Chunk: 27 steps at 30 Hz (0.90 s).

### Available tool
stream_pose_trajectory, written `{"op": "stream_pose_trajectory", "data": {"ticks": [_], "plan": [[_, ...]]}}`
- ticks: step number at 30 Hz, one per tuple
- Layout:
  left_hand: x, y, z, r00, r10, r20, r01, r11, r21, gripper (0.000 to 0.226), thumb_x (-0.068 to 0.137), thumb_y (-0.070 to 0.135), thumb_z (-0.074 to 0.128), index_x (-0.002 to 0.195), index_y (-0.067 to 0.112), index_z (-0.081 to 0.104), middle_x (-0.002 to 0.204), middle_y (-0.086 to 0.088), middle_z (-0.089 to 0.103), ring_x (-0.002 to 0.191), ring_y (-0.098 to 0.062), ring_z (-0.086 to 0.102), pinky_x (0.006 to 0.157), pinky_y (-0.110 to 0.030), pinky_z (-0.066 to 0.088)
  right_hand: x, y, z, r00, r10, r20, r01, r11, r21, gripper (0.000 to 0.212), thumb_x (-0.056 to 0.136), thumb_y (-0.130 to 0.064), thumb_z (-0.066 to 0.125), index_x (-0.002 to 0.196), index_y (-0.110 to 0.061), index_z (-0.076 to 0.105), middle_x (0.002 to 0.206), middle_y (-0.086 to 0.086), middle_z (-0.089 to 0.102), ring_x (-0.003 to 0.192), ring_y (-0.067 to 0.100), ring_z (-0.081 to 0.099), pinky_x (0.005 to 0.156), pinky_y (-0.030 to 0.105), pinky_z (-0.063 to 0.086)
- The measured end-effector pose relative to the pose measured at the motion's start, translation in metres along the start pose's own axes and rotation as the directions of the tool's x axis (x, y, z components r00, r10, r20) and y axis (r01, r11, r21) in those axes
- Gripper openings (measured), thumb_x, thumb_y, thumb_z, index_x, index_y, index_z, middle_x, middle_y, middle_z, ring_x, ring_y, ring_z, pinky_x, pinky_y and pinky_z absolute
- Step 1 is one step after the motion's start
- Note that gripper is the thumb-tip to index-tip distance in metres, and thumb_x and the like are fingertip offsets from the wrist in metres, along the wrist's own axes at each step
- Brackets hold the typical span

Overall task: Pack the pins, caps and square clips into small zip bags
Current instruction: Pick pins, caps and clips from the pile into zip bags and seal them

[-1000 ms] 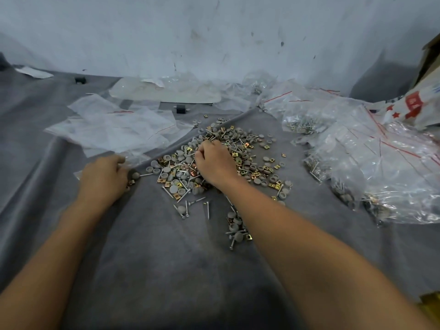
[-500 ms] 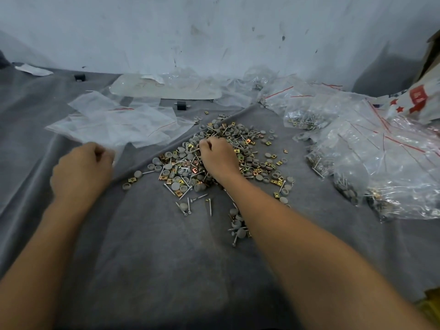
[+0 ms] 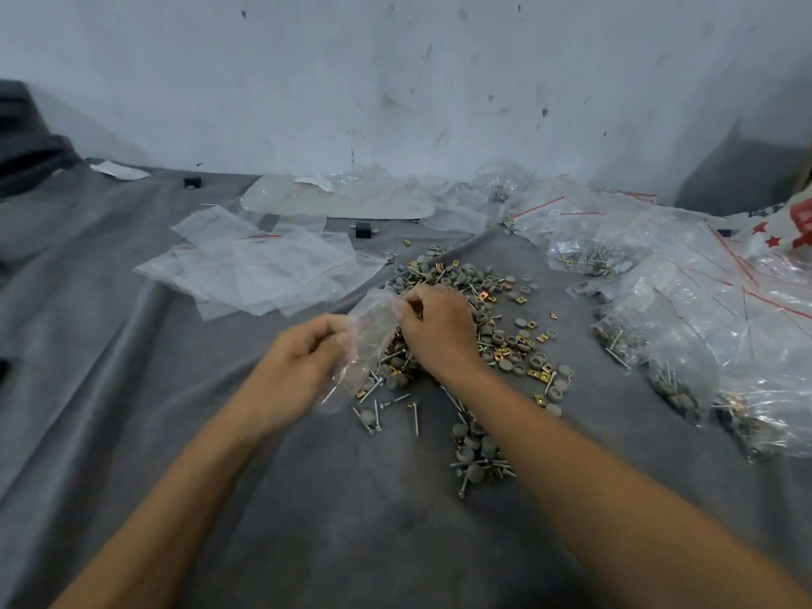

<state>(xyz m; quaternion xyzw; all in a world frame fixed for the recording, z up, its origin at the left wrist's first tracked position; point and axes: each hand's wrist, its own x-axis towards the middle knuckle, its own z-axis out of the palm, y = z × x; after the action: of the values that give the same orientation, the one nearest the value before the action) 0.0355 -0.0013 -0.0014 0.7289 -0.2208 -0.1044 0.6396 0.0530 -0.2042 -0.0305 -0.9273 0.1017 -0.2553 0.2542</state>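
The left hand (image 3: 303, 362), well left of the pile (image 3: 505, 340) half a second before, now pinched a small zip bag (image 3: 371, 331) over the pile's left edge; the right hand (image 3: 439, 334) pinched the bag's top. Filling could probably begin.

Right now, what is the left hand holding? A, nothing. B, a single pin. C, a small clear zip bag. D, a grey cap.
C: the left hand grips a small clear zip bag above the pile of parts, and the right hand pinches its top edge.
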Motion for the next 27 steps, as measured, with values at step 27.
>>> {"op": "stream_pose_trajectory", "data": {"ticks": [27], "plan": [[-0.032,0.006,0.009,0.725,0.649,-0.231,-0.264,0.571,0.778,0.023,0.093,0.048,0.066,0.096,0.025,0.069,0.097,0.008,0.062,0.093,-0.016,0.053,0.086,-0.022,0.031,-0.096,-0.009,-0.072,0.867,0.082,0.491,-0.48,0.405,0.779,0.019,0.087,-0.024,0.071,0.096,-0.007,0.072,0.083,0.006,0.073,0.068,0.017,0.064,0.062,0.027,0.057]]}}
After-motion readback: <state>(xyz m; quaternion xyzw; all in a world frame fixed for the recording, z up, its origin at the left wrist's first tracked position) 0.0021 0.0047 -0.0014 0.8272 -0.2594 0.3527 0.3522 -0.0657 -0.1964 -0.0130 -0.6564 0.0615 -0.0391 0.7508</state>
